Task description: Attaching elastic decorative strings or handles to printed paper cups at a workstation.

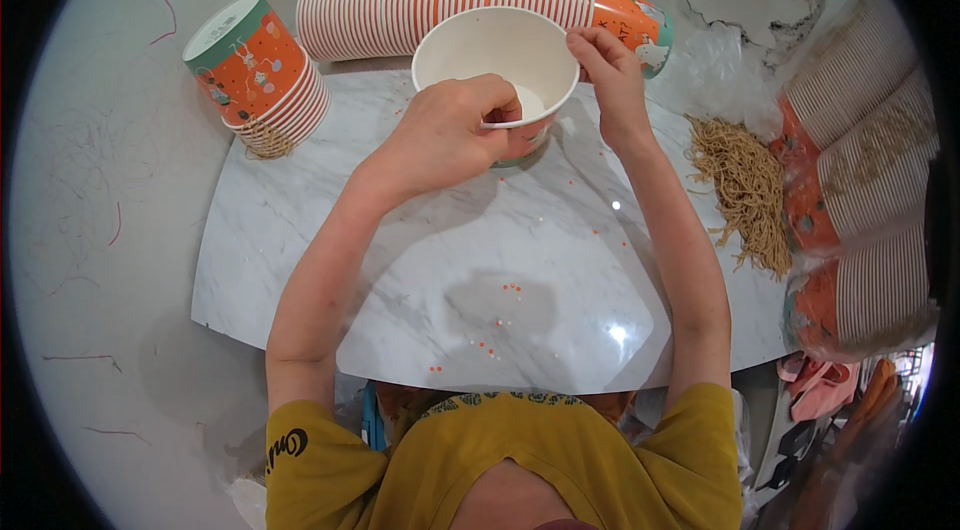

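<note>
A large paper tub (480, 45), white inside with orange and green printing outside, stands tilted toward me over the far middle of the marble-patterned table (400, 260). My left hand (445, 130) is closed at its near rim, with curled fingertips reaching inside the tub. At the right side of the rim, my right hand (612, 80) pinches the edge between thumb and fingers. Whether either hand also holds something thin, I cannot make out.
Behind the tub lies a long nested row of paper tubs (370, 10). A shorter stack (250, 65) leans at the left. Tan cords (745, 185) lie bunched at the right, beside bagged tub stacks (875, 180). Small orange and white specks (512, 287) dot the table.
</note>
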`<state>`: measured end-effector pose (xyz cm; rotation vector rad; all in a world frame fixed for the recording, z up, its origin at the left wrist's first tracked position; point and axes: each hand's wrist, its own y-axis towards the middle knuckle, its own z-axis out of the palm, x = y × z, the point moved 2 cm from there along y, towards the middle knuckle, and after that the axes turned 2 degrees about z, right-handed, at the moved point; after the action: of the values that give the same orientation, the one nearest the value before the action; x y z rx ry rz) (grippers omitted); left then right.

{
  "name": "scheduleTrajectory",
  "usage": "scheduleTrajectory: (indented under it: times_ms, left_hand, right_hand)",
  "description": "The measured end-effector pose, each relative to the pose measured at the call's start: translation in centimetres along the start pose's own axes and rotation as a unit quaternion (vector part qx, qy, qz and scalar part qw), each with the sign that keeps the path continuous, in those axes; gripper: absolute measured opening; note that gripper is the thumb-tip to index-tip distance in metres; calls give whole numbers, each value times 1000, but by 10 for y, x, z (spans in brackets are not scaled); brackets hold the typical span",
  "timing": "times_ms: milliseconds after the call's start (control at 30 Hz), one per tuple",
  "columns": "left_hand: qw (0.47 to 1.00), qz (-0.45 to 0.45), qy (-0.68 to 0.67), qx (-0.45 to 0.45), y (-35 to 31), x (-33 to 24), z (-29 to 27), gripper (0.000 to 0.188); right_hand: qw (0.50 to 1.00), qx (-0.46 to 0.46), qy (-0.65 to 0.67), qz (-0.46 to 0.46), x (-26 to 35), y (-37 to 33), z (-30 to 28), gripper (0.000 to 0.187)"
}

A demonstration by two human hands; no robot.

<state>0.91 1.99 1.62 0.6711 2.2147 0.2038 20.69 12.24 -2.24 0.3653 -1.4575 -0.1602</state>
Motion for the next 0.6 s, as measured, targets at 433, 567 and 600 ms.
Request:
scheduleTrajectory:
  times_ms: [433, 567, 600]
  left_hand:
    - [987, 68, 132, -56, 3, 2, 10, 14]
    - [985, 87, 132, -66, 3, 5, 14, 16]
    - [983, 94, 137, -77, 3, 5, 14, 16]
  right_hand:
    - [1000, -8, -19, 18, -28, -4, 4, 30]
    - [997, 20, -55, 52, -16, -11, -6, 33]
    - [993, 53, -75, 73, -11, -14, -10, 33]
